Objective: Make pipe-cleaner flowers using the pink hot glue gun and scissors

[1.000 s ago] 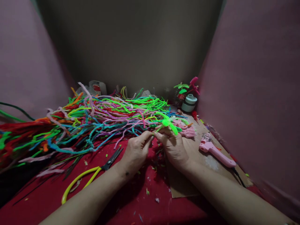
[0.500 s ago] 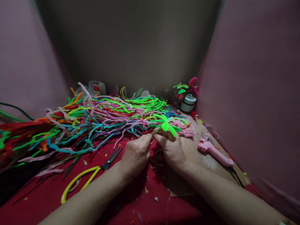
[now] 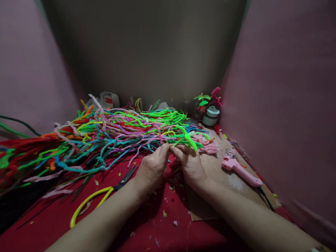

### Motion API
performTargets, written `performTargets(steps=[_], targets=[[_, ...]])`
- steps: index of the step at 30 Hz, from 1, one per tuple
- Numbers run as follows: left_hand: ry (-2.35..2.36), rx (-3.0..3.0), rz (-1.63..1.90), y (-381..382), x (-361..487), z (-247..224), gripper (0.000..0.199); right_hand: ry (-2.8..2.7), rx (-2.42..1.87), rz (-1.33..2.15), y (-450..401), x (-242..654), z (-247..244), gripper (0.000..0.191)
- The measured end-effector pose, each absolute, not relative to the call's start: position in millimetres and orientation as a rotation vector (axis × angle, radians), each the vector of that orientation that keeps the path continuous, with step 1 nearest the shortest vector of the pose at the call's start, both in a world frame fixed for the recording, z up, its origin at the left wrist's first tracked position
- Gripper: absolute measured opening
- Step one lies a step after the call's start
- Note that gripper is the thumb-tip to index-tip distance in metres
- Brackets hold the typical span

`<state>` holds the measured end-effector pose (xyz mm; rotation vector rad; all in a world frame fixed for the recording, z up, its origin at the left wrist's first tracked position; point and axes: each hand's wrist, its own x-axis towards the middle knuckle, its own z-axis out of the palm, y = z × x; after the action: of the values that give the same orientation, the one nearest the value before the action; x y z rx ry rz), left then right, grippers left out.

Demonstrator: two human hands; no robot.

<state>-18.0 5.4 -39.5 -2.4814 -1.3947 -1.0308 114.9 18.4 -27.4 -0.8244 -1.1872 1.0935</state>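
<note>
Between my two hands is a bright green pipe-cleaner flower [image 3: 187, 137], its petals leaning to the right above my right hand. My left hand [image 3: 152, 168] is closed, with thumb and finger pinching at the flower's thin stem. Close beside it my right hand [image 3: 193, 166] pinches the same stem just under the petals. The fingertips of both hands nearly meet, and much of the stem is hidden by them. Yellow-handled scissors [image 3: 105, 196] lie on the red cloth [image 3: 157, 227], partly behind my left forearm.
A large heap of coloured pipe cleaners [image 3: 126, 129] spreads across the left and middle. On the right, a pink glue gun [image 3: 241, 169] rests on a cardboard sheet [image 3: 210, 203]. Behind stand a pale blue jar [image 3: 210, 116] and a pink pipe-cleaner flower [image 3: 216, 93]. Scraps litter the cloth.
The green flower has turned: its round centre faced me before, and now its petals show from the side. My left hand's fingers have risen slightly. Both hands keep their pinch.
</note>
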Motion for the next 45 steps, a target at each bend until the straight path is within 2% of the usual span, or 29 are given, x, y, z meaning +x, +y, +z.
performTargets(steps=[4,15,19,26,29,34,39,42,45], targets=[[-1.394,-2.530,-1.142,4,-16,-37,0.019,-1.197,-0.824,1.149,18,114,-31,0.011],[-2.017,-2.646,-2.184,-1,-5,-18,0.011,-1.298,-0.702,1.289,17,118,-31,0.017],[-2.175,-2.649,-2.459,-1,-5,-13,0.016,-1.280,-0.636,1.404,22,119,-36,0.020],[-2.050,-2.914,-2.920,0,-11,-9,0.017,-1.181,-0.548,1.475,31,124,-39,0.014],[-2.030,-3.010,-2.934,1,-13,-10,0.019,-1.101,-0.532,1.530,30,123,-38,0.013],[-2.058,-2.838,-2.588,3,-14,-11,0.019,-0.970,-0.569,1.638,26,123,-33,0.016],[-1.935,-2.343,-2.764,6,-19,-8,0.021,-0.826,-0.637,1.648,26,124,-26,0.017],[-1.979,-2.271,-2.713,8,-22,-8,0.009,-0.853,-0.657,1.660,26,124,-25,0.016],[-2.056,-2.241,-2.668,9,-23,-9,0.009,-0.852,-0.664,1.679,28,125,-28,0.020]])
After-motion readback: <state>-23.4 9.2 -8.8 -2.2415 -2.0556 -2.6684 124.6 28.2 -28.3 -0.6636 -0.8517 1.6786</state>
